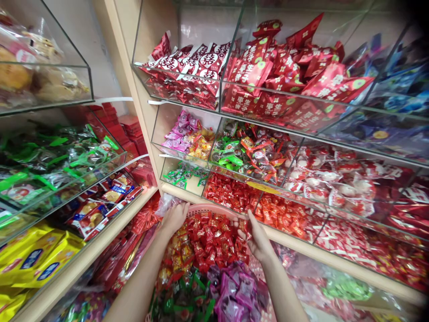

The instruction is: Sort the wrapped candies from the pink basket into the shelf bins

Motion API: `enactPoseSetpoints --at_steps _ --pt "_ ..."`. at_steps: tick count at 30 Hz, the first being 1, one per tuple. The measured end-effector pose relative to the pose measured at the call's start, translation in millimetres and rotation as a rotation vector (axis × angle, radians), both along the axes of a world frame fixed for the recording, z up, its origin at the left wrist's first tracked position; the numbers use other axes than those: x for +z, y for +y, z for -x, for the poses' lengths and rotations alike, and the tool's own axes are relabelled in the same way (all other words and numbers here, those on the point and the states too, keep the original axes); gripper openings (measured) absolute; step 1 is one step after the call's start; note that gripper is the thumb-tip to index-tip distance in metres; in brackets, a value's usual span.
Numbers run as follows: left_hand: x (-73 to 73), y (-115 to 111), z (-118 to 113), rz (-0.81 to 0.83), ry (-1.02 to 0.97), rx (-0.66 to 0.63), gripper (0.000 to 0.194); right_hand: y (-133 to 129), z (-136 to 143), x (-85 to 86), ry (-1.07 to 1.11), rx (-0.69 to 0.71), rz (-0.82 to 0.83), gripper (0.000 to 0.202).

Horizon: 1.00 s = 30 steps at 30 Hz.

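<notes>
As the left hand (pixel 174 218) grips the pink basket (pixel 209 208) mid-frame, the right hand (pixel 259 239) holds red candy (pixel 247 230), apparently gathering; the next move calls for release.

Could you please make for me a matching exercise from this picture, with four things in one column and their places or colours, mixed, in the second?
Column 1
1. Left hand
2. Right hand
3. Large yellow packets
4. Basket

Column 2
A. By the red sweets, toward the right side of the basket
B. Pink, with small holes
C. On the left part of the basket's far rim
D. In the lower left corner of the picture

Right pairs: 1-C, 2-A, 3-D, 4-B
</notes>
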<state>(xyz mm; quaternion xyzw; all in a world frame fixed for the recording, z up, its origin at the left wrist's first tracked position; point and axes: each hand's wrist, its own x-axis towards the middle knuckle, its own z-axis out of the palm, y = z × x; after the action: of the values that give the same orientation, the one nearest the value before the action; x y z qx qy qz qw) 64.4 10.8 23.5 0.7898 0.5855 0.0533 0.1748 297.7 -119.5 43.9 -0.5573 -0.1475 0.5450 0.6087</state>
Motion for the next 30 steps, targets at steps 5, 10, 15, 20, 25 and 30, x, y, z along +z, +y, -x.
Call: enactPoseSetpoints --at_steps 5,10,15,20,25,30 --pt "-1.5 1 1 -0.024 -0.005 -0.021 0.062 -4 -4 -3.3 0.250 -0.081 -0.073 0.014" --pt "-4.0 1 1 -0.052 0.007 -0.028 0.062 -7 -3 -5.8 0.251 -0.018 -0.016 0.017" --pt "-1.6 1 0 -0.034 0.017 -0.011 0.062 -9 -7 -7.3 0.265 0.015 0.055 0.026" --pt "0.5 0 -1 -0.026 0.018 -0.005 0.061 -11 -9 -11.7 0.092 0.064 0.050 0.034" --pt "3.3 -1 -1 -0.014 0.015 -0.002 0.061 -4 -10 -19.1 -0.547 -0.019 -0.039 0.038" --pt "5.4 -2 -2 0.019 0.003 0.011 0.060 5 -9 -25.1 -0.831 0.033 -0.116 0.036"
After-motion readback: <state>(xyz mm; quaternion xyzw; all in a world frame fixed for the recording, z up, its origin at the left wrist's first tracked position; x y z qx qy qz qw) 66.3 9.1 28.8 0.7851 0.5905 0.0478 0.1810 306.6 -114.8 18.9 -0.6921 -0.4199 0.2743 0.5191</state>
